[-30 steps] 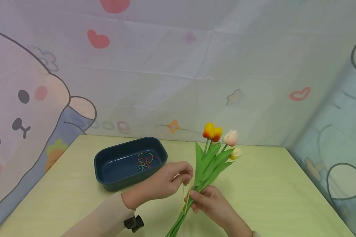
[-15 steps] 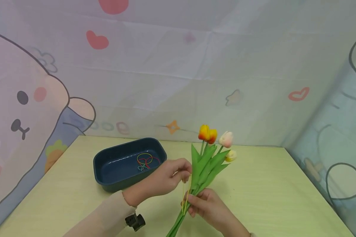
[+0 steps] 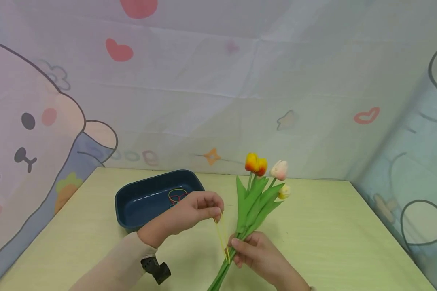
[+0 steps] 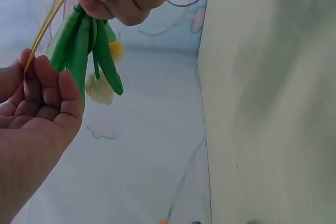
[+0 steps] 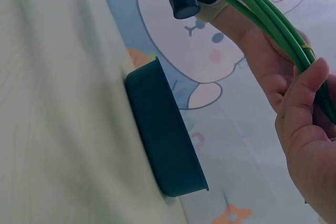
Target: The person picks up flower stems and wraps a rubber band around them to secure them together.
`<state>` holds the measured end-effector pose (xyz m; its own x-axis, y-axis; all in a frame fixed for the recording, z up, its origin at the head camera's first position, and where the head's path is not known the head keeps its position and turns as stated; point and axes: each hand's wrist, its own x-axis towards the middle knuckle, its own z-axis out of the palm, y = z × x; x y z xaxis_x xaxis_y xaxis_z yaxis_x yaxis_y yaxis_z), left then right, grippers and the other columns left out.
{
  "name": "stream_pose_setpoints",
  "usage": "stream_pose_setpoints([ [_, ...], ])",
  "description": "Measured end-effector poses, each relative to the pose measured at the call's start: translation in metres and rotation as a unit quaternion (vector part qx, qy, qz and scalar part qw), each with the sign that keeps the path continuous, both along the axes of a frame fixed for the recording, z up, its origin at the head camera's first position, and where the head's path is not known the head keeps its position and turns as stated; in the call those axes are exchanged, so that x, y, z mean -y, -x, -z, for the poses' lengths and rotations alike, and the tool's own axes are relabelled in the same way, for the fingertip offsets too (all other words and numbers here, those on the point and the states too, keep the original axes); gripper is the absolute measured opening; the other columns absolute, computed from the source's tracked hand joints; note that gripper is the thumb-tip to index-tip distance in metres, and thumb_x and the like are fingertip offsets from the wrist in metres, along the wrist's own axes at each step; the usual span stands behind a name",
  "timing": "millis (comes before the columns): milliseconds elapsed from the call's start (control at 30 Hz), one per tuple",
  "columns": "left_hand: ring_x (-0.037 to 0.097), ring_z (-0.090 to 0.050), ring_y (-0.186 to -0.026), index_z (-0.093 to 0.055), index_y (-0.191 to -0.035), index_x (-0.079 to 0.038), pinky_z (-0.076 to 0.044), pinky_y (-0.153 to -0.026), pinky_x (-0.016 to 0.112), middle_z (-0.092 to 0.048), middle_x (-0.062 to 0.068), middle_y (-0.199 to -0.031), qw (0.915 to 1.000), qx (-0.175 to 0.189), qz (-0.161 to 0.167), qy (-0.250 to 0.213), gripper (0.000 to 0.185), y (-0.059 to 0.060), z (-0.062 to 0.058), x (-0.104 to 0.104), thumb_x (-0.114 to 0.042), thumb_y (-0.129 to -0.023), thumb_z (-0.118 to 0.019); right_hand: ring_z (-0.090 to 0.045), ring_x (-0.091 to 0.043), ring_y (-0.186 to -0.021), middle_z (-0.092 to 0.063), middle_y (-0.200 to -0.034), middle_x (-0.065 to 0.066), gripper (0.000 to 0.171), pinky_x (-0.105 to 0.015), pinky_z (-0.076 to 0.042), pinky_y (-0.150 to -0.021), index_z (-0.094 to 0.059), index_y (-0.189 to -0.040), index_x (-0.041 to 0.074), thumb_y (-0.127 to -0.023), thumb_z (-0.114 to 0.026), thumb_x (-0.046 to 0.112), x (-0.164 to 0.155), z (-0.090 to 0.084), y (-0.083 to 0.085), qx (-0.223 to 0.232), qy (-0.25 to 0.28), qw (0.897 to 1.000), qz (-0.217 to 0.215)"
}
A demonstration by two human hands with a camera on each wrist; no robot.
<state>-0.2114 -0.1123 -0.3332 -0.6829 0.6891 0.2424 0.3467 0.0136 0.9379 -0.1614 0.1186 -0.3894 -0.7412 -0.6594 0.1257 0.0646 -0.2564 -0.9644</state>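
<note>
My right hand (image 3: 253, 252) grips the green stems of a bunch of artificial tulips (image 3: 258, 194), held tilted above the table with the blooms up and away. The stems (image 5: 273, 22) cross the right wrist view under my thumb. A yellow rubber band (image 3: 222, 236) is looped round the stems and stretched up and left by my left hand (image 3: 200, 208), which pinches its other end. In the left wrist view the rubber band (image 4: 50, 19) runs from my left fingertips (image 4: 31, 69) to the leaves (image 4: 86, 40).
A dark blue tray (image 3: 131, 216) holding several coloured rubber bands (image 3: 177, 196) sits on the pale green table (image 3: 349, 234) behind my left hand. Printed cloth walls close in the back and both sides. A wrist camera (image 3: 154, 268) is strapped under my left forearm.
My left hand has pulled to the left, away from the stems, and the yellow rubber band is now stretched longer. The bunch has stood slightly more upright in my right hand.
</note>
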Motion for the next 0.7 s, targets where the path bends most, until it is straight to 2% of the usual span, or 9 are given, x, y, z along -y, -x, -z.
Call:
stream_pose_setpoints([
  [133,0.009,-0.056,-0.084,-0.055,-0.109,0.013,-0.049,-0.081,0.026,-0.06,-0.004,-0.088,0.9995,0.02,0.023,0.004,0.029,0.001,-0.003,0.016,-0.013,-0.097,-0.058,-0.057,0.002,-0.068,-0.066,-0.083,0.01,0.023,-0.015,-0.046,-0.065,-0.069,-0.097,0.013,-0.102,-0.046,0.012,-0.004,-0.004,0.001,-0.008,0.007,1.0,-0.001],
  [300,0.006,-0.052,-0.08,-0.057,-0.107,0.013,-0.048,-0.074,0.024,-0.059,-0.004,-0.088,0.9977,-0.009,0.059,0.033,0.023,-0.002,-0.003,0.027,-0.006,-0.095,-0.059,-0.058,0.003,-0.069,-0.067,-0.09,0.009,0.028,-0.015,-0.045,-0.067,-0.069,-0.098,0.014,-0.103,-0.042,0.01,-0.01,-0.007,0.003,-0.024,0.031,0.999,-0.004],
  [467,0.007,-0.054,-0.082,-0.061,-0.1,0.008,-0.049,-0.077,0.024,-0.061,0.008,-0.088,0.9946,-0.04,0.05,0.081,0.013,-0.006,0.003,0.026,-0.003,-0.094,-0.06,-0.056,0.003,-0.069,-0.066,-0.095,0.009,0.032,-0.015,-0.042,-0.069,-0.069,-0.101,0.015,-0.104,-0.038,0.007,-0.019,-0.008,0.005,-0.047,0.06,0.997,-0.012],
  [567,0.007,-0.056,-0.087,-0.063,-0.096,0.004,-0.049,-0.083,0.026,-0.062,0.01,-0.09,0.9922,-0.06,0.039,0.102,0.01,-0.007,0.007,0.023,-0.005,-0.093,-0.061,-0.056,0.004,-0.071,-0.065,-0.098,0.009,0.034,-0.014,-0.042,-0.069,-0.068,-0.104,0.015,-0.104,-0.035,0.007,-0.024,-0.01,0.007,-0.057,0.08,0.995,-0.022],
  [700,0.006,-0.054,-0.085,-0.063,-0.092,0.001,-0.049,-0.081,0.027,-0.062,0.007,-0.087,0.9906,-0.087,0.026,0.102,0.007,-0.008,0.013,0.017,-0.005,-0.093,-0.061,-0.056,0.004,-0.074,-0.064,-0.1,0.009,0.037,-0.013,-0.042,-0.069,-0.068,-0.106,0.014,-0.105,-0.032,0.006,-0.029,-0.013,0.009,-0.06,0.107,0.992,-0.034],
])
